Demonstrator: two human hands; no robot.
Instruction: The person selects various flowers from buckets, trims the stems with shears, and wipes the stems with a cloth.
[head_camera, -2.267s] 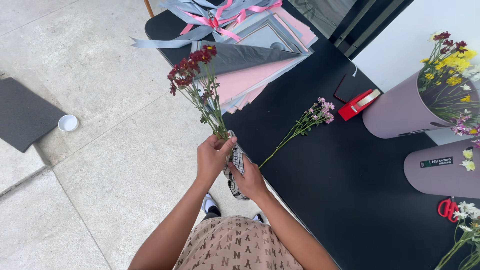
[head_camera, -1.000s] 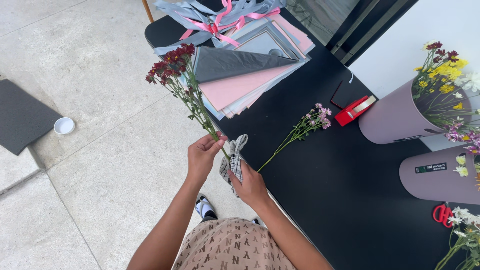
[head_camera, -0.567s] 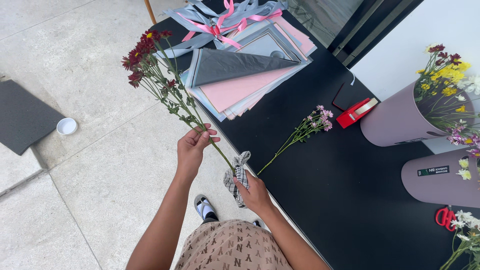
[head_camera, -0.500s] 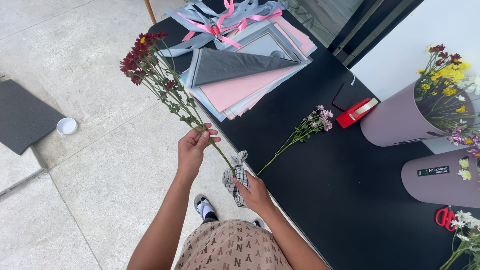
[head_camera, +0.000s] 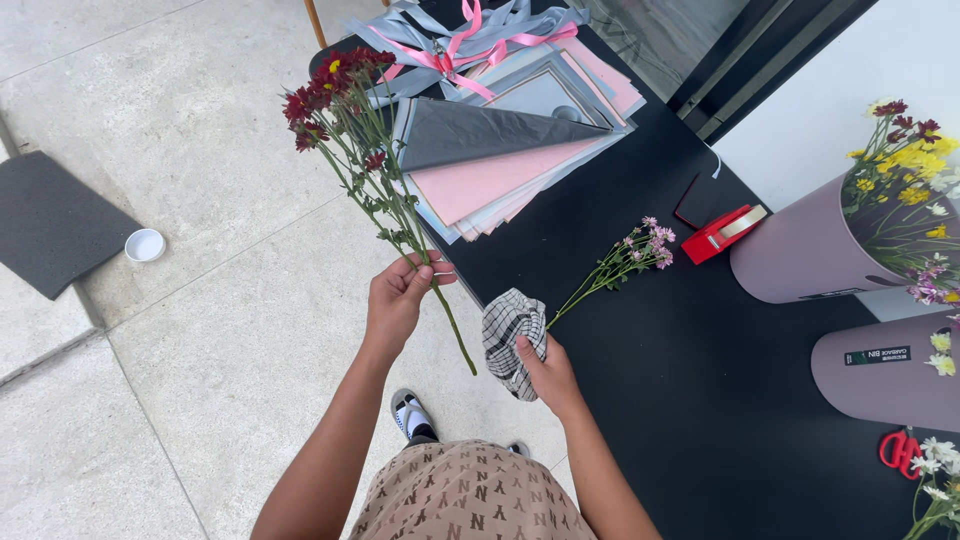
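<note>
Left hand (head_camera: 396, 298) closed around the green stalks of a bunch of dark red, small-headed flowers (head_camera: 340, 100); we see the stems pass through the fist and end below it, heads tilted up and to the left, held out over the pale stone floor (head_camera: 200, 330) just off the table's edge.

Right hand (head_camera: 545, 370) gripping a crumpled black-and-white checked cloth (head_camera: 508, 335), fingers folded about its lower part, at the near edge of the black table (head_camera: 700, 400); the cloth seems to rest against the tabletop, though we cannot be sure from this angle.

Just beside the cloth, a thin sprig of small pink-purple flowers (head_camera: 625, 262) lies flat on the table, blooms pointing away from us.

Beyond it, a red tape dispenser (head_camera: 727, 231). Further back, a fanned stack of pink, grey and blue wrapping sheets (head_camera: 510, 160) with pink and grey ribbons (head_camera: 470, 35) on top.

Far right: two mauve cylindrical tubs (head_camera: 810, 250), the upper one holding mixed yellow, red and white flowers; red-handled scissors (head_camera: 897, 447) near the lower tub.

On the floor, a dark grey mat (head_camera: 50, 220) and a small white round dish (head_camera: 146, 244) just beside it
</note>
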